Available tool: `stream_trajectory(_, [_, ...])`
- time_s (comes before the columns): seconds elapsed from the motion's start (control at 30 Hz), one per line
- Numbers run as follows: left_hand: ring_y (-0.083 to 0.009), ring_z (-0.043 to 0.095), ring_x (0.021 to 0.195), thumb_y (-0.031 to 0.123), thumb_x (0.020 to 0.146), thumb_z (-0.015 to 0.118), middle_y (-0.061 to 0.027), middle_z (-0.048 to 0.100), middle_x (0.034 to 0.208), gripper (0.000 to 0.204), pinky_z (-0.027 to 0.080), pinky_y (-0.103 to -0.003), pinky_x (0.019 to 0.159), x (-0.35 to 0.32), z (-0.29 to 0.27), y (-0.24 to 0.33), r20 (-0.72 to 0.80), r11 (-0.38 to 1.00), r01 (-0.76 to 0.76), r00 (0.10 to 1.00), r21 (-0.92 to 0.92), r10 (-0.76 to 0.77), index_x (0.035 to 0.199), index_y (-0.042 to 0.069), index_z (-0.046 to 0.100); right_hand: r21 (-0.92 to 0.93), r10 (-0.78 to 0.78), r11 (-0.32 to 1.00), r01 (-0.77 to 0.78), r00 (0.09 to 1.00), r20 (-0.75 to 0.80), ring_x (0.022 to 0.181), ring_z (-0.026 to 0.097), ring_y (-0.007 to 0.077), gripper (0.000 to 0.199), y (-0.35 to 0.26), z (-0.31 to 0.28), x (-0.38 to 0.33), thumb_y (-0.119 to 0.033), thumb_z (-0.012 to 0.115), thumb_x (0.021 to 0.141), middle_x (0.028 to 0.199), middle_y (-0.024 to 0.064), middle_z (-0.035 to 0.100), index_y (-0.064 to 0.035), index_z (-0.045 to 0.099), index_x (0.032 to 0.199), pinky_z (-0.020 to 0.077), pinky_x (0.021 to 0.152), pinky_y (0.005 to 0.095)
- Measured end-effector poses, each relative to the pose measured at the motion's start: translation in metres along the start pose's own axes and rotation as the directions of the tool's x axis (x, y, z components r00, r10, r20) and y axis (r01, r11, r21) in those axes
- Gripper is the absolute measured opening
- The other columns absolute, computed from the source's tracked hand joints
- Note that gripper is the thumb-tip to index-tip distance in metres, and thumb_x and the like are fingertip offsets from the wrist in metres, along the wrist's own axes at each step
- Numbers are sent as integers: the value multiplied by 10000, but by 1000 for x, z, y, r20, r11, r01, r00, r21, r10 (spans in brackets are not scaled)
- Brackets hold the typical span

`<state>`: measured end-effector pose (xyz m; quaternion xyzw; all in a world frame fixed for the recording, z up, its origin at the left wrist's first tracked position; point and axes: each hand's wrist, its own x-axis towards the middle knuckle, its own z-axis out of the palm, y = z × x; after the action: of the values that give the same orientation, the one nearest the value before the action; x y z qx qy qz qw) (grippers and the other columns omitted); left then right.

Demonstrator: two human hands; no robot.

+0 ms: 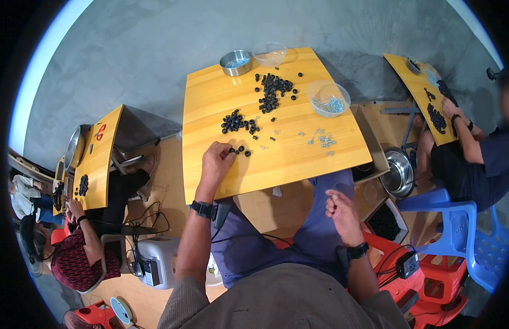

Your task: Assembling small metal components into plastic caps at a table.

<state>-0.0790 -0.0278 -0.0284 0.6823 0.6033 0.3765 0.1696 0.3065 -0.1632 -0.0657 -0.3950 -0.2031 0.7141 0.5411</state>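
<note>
My left hand (216,163) is over the near left of the yellow wooden table (315,71), thumb and fingers pinched at a small black round part. Several loose black round parts (247,154) lie just beside its fingertips. Behind them sits a small pile of black parts (231,122), and farther back a larger pile (275,86). Small shiny metal pieces (326,138) are scattered on the right of the tabletop. My right hand (345,218) is held off the table above my right thigh, its fingers curled in; whatever they hold is too small to make out.
At the table's back are a steel bowl (236,69) and a clear bowl (270,61); another clear bowl (323,113) holds bluish pieces. A box of black parts (387,223), a steel basin (397,178) and a blue stool (449,216) stand right. People work at both side tables.
</note>
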Motion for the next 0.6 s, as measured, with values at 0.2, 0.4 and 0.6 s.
stream_trajectory(0.2, [-113, 606, 691, 31, 831, 763, -54, 628, 825, 139, 489, -260, 616, -52, 10, 61, 126, 947, 92, 991, -307, -55, 950, -5, 701, -187, 137, 978, -96, 966, 219, 683, 484, 69, 243, 4, 70, -2, -191, 576, 1026, 796, -28, 544, -10, 665, 1161, 407, 603, 221])
stream_trajectory(0.4, [-131, 619, 705, 40, 813, 797, -69, 647, 864, 173, 506, -268, 602, -85, 15, 128, 270, 935, -68, 948, -348, 169, 965, 26, 715, -144, 222, 973, -183, 916, 333, 692, 542, 43, 262, 17, 101, 5, -291, 623, 1017, 831, -17, 637, -46, 714, 1034, 436, 616, 192])
stream_trajectory(0.6, [-240, 672, 769, 44, 783, 794, -97, 660, 897, 210, 547, -329, 653, -84, 19, 135, 280, 902, -370, 862, -222, 423, 972, 27, 704, -128, 311, 950, -285, 891, 330, 637, 489, 51, 250, 15, 84, -3, -296, 628, 1012, 759, -38, 564, -60, 683, 950, 390, 571, 209])
